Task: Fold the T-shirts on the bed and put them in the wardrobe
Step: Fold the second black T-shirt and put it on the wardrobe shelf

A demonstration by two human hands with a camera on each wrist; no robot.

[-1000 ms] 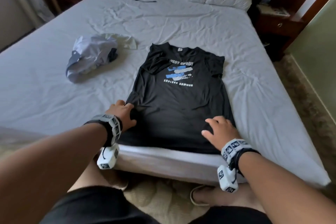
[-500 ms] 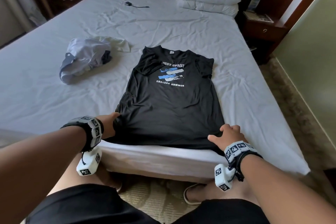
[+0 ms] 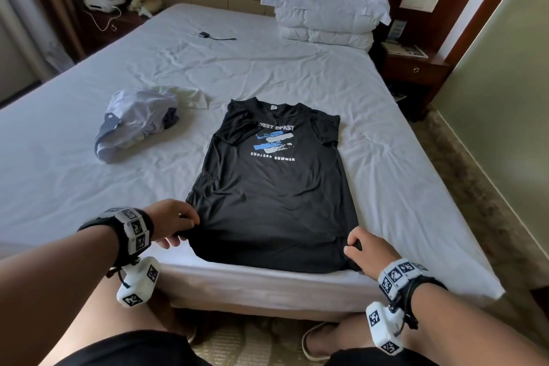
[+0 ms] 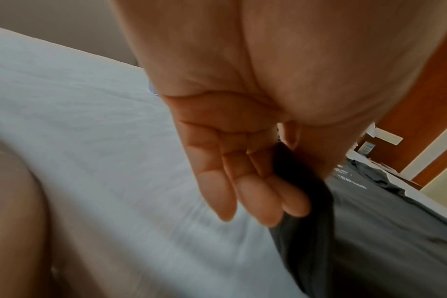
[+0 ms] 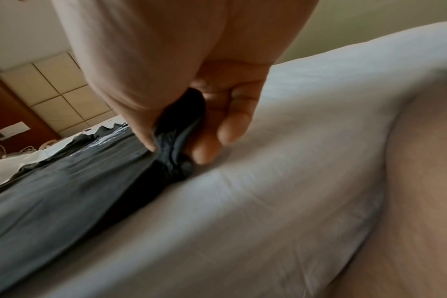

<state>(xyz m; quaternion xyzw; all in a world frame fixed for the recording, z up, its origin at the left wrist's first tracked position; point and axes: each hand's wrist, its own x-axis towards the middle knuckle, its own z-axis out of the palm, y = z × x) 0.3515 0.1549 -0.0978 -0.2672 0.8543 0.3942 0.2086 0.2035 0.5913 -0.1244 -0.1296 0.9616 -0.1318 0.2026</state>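
I stand at the foot of the wide bed with its wrinkled pale-grey sheet. A black cotton T-shirt printed in white and blue with "ENDLESS SUMMER" lies flat and face up on the sheet in front of me, collar pointing towards the headboard, hem at the near edge of the mattress, both short sleeves tucked in over the chest.

My left hand has the hem's left corner pinched: in the left wrist view the dark cloth runs bunched between my thumb and my curled fingers. My right hand grips the hem's right corner the same way; the right wrist view shows a gathered fold of the cloth held between the thumb and the fingers, just above the sheet.

To the left of the black shirt, well apart from it, a crumpled heap of pale lilac and cream garments sits on the sheet. Near the headboard rests a stack of white pillows, and a small black device with a cable lies on the sheet beside them.
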